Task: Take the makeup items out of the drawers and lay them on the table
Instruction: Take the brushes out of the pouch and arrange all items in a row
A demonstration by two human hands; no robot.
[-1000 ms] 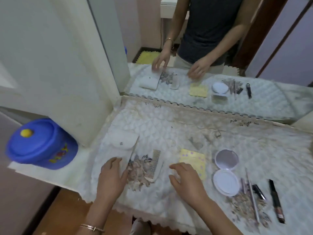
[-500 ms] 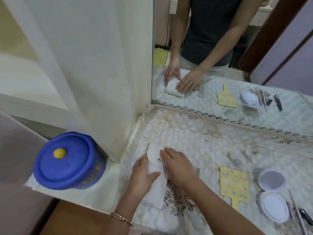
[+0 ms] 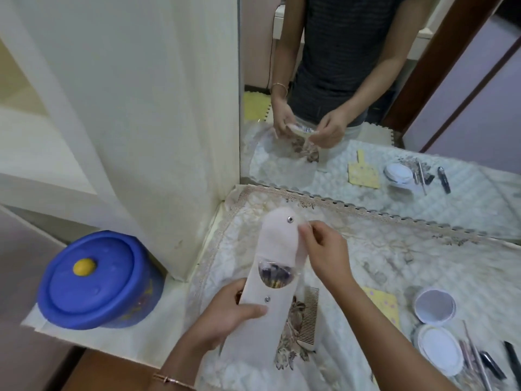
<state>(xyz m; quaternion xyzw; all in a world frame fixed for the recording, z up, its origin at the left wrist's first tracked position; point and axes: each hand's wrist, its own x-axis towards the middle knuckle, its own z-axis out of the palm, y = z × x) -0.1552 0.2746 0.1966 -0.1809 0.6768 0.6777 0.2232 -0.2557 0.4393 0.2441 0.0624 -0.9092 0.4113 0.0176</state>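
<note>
Here the left hand grips the lower half of a pale pink pouch, its fingers curled round the body with the thumb laid across the front just below a small metal snap. The right hand pinches the edge of the pouch's opened flap, its fingers closed on the material right beside a second snap at the flap's rounded tip. Between the two sets of fingers, the pouch mouth shows a cluster of dark-bristled brushes behind a clear panel. The pouch is held lengthwise, pointing away from the person, over the quilted cloth on the table. Just to the right of the left fingers and under the right forearm, a pale comb lies on the cloth. Farther right of both hands lie a yellow paddle-shaped card, partly hidden by the forearm, an open round compact, and a few slim dark sticks, too blurred to name. Well to the left of the left fingers stands a blue tub with a yellow knob on its lid. Beyond the right fingers, a mirror reflects both hands holding the pouch clear of the table. A thin bracelet circles the left wrist.
</note>
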